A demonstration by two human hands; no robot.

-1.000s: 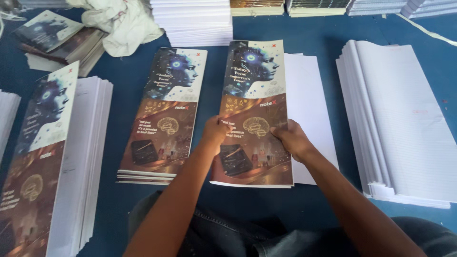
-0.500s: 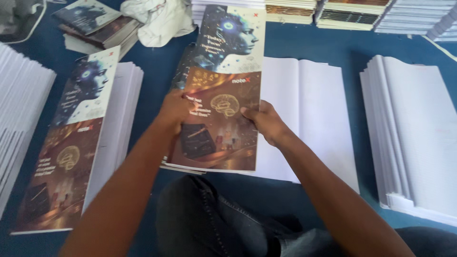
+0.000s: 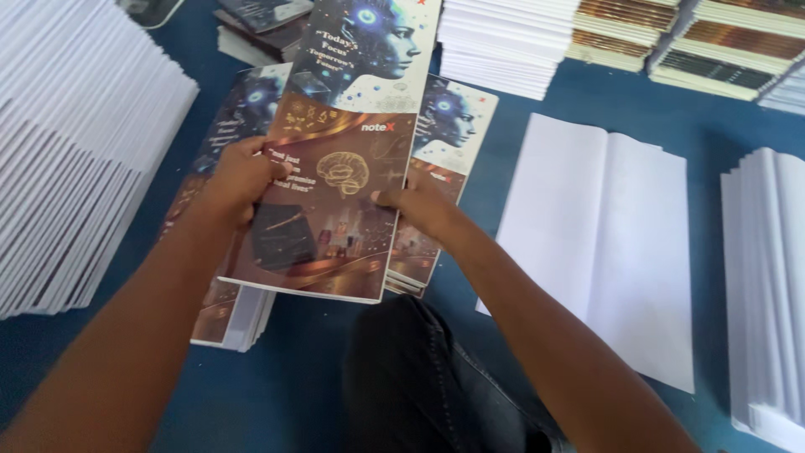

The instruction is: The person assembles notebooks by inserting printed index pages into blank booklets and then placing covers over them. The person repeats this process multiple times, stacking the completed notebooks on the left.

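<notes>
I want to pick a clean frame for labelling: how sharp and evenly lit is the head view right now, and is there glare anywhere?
Head view: the held cover is fairly sharp, and both the left hand and right hand have crisp edges; soft, even light with faint shadows on the blue floor; a mild sheen on the cover's dark lower part; the white sheets are bright and near washed out.

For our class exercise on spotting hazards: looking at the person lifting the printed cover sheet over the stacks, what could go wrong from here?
1. The cover sheet is held only at its side edges by the left hand and right hand, so it may bend or crease.
2. Its lower edge hangs above the cover stack and might knock it askew.
3. The leaning white stack could slide.
</notes>
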